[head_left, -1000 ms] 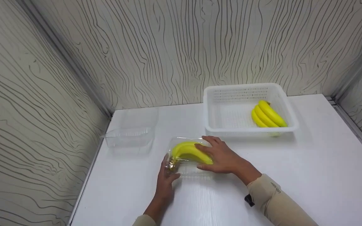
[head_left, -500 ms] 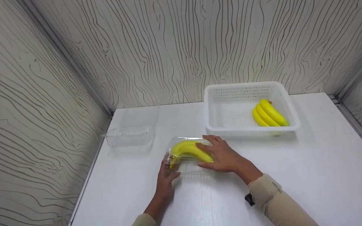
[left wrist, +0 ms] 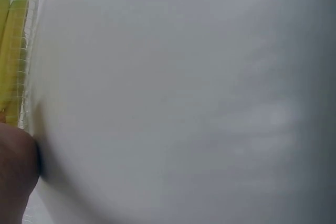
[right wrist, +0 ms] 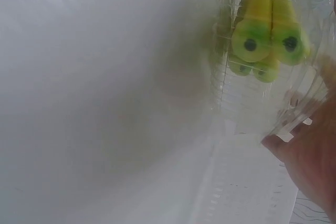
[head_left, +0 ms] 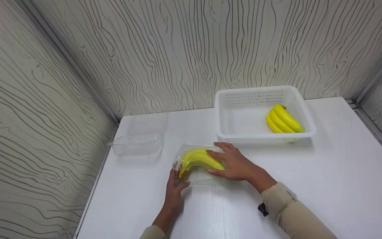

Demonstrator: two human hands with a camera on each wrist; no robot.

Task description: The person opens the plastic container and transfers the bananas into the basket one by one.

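A clear plastic box (head_left: 194,177) holding a yellow banana bunch (head_left: 196,158) lies on the white table (head_left: 310,172), left of the middle. My right hand (head_left: 225,162) covers the box's right end, fingers over the lid and thumb on the near edge. My left hand (head_left: 177,179) grips the box's near left corner by the stems. In the right wrist view the banana tips (right wrist: 268,40) show through the box wall (right wrist: 247,108), with my hand (right wrist: 310,166) at the rim. In the left wrist view the box (left wrist: 13,51) sits at the left edge beside my hand (left wrist: 16,177).
A white perforated basket (head_left: 244,96) stands at the back right with another banana bunch (head_left: 284,119) inside. An empty clear box (head_left: 138,144) with its lid open sits at the back left, by the wall. Patterned walls enclose the table on three sides.
The box with the bananas has shifted slightly up and to the left under both hands. The hands keep their hold.
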